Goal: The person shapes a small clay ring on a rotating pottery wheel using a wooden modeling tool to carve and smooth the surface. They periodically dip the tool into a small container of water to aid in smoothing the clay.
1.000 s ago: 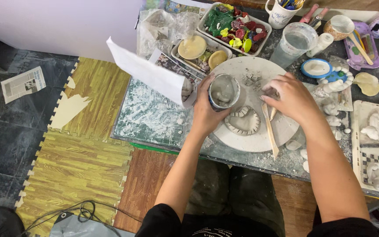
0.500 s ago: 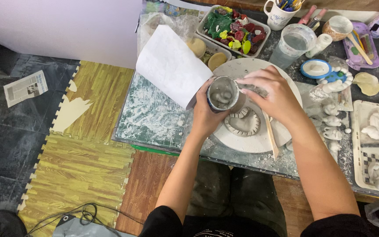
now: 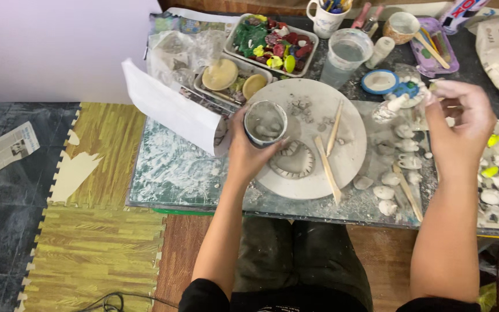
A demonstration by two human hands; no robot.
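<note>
Closest to me, my left hand [image 3: 248,151] is wrapped around a small grey cup [image 3: 265,122] of slip, held over the left edge of the round white board [image 3: 350,144], just above the heart-shaped clay piece [image 3: 293,160]. My right hand [image 3: 459,124] hovers loosely curled, holding nothing, past the board's right side above small clay bits [image 3: 383,192]. Two wooden tools [image 3: 327,164] lie on the board; farther back stands a clear water cup [image 3: 346,55].

Right fingertips [image 3: 443,92] blurred (contents unclear)

Single head-worn view, aimed steeply down from above the seated person. The worktop [image 3: 163,173] is seen at arm's length, both forearms entering from the bottom edge; floor mats [image 3: 88,254] are shown at left.
</note>
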